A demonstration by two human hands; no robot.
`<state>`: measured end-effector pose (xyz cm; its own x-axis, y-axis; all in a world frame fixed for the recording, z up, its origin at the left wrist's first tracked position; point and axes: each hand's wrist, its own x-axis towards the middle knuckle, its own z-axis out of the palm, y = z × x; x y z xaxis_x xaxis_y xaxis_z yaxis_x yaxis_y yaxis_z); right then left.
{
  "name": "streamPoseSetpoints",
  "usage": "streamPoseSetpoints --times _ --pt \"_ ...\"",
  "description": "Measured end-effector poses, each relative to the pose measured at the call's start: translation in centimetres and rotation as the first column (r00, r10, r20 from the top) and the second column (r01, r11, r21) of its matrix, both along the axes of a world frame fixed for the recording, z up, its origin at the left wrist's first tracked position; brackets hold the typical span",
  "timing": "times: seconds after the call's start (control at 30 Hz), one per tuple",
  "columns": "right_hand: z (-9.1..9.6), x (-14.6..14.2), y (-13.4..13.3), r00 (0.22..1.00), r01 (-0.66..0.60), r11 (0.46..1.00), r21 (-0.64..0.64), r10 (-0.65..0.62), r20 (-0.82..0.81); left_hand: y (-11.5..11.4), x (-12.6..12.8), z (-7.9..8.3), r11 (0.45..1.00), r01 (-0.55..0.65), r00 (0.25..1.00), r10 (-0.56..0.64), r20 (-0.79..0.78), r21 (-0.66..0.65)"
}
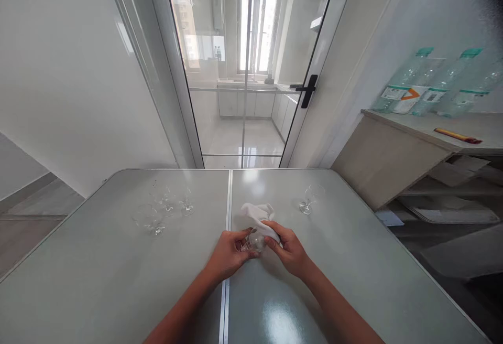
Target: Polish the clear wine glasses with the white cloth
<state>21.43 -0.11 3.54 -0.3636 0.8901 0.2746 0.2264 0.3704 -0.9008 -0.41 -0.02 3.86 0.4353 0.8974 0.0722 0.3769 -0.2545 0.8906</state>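
My left hand is closed around a small clear wine glass at the middle of the grey table. My right hand is closed on a white cloth, pressing it against the glass from the right. The cloth trails away from me over the table. Several more clear glasses stand at the left of the table. A single clear glass stands at the right, beyond my right hand.
A glass sliding door with a black handle stands behind the table. At the right, a wooden shelf unit carries large plastic water bottles and a yellow tool. A seam runs down the table's middle.
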Motion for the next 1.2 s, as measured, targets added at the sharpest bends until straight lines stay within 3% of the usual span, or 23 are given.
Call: streamPoseSetpoints --times 0.1,0.17,0.23,0.3,0.4,0.5,0.6,0.67,0.7,0.77,0.83,0.9,0.97,1.03,1.07,1.13,1.2 --pt "0.1 0.2 0.5 0.974 0.226 0.969 0.103 -0.224 -0.032 0.5 -0.1 -1.5 0.977 -0.147 0.976 0.169 -0.14 0.151" --pt "0.2 0.3 0.6 0.89 0.455 0.882 0.12 -0.448 -0.083 0.6 -0.2 -2.6 0.939 -0.215 0.936 0.277 -0.218 0.269" --pt "0.3 0.2 0.5 0.831 0.555 0.829 0.066 -0.55 -0.088 0.4 -0.1 -3.5 0.904 -0.232 0.896 0.342 -0.282 0.36" --pt "0.3 -0.1 0.1 0.883 0.469 0.883 0.005 -0.468 -0.036 0.3 -0.1 -4.0 0.882 -0.202 0.87 0.361 -0.336 0.427" --pt "0.2 -0.6 -0.5 0.974 0.213 0.968 -0.129 -0.221 -0.048 0.0 -0.1 -4.0 0.863 -0.127 0.867 0.336 -0.368 0.489" --pt "0.2 -0.6 -0.7 0.983 0.032 0.959 -0.282 -0.082 -0.166 -0.3 0.1 -3.4 0.873 -0.058 0.882 0.272 -0.385 0.484" --pt "0.3 -0.1 -0.6 0.988 -0.048 0.966 -0.256 0.008 -0.156 -0.7 0.6 -2.1 0.953 -0.044 0.957 0.127 -0.262 0.299" --pt "0.3 0.2 -0.6 0.99 -0.06 0.98 -0.191 0.035 -0.134 -0.9 1.0 -1.2 1.0 0.011 1.0 -0.011 -0.026 0.015" --pt "0.3 0.3 -0.7 0.99 -0.069 0.983 -0.17 0.046 -0.137 -0.9 1.1 -0.8 0.984 0.074 0.992 -0.056 0.112 -0.16" --pt "-0.1 0.6 -0.8 0.986 -0.101 0.985 -0.137 0.081 -0.149 -0.8 1.1 -0.4 0.854 0.229 0.938 -0.066 0.34 -0.467" --pt "-0.5 0.8 -0.8 0.984 -0.138 0.987 -0.083 0.127 -0.124 -0.6 0.9 -0.4 0.7 0.339 0.891 -0.023 0.454 -0.629" --pt "-0.9 1.1 -0.8 0.988 -0.149 0.988 0.026 0.15 -0.047 -0.4 0.6 -0.5 0.631 0.389 0.864 0.003 0.503 -0.672" --pt "-1.0 1.2 -0.7 0.987 -0.16 0.977 0.144 0.158 0.028 -0.2 0.3 -0.6 0.614 0.418 0.85 -0.004 0.527 -0.67" --pt "-0.6 1.3 -0.7 0.985 -0.169 0.973 0.154 0.163 0.053 -0.1 0.1 -0.6 0.62 0.421 0.852 -0.019 0.523 -0.662" --pt "-0.2 1.2 -0.7 0.984 -0.176 0.98 0.097 0.173 0.042 -0.1 0.1 -0.5 0.642 0.403 0.864 -0.033 0.502 -0.652" --pt "0.8 1.0 -0.7 0.979 -0.205 0.972 -0.116 0.204 -0.019 -0.2 0.1 -0.5 0.755 0.318 0.913 -0.08 0.401 -0.573" --pt "1.7 0.7 -0.7 0.964 -0.264 0.903 -0.339 0.236 -0.123 -0.3 0.1 -0.6 0.905 0.198 0.972 -0.131 0.194 -0.378"
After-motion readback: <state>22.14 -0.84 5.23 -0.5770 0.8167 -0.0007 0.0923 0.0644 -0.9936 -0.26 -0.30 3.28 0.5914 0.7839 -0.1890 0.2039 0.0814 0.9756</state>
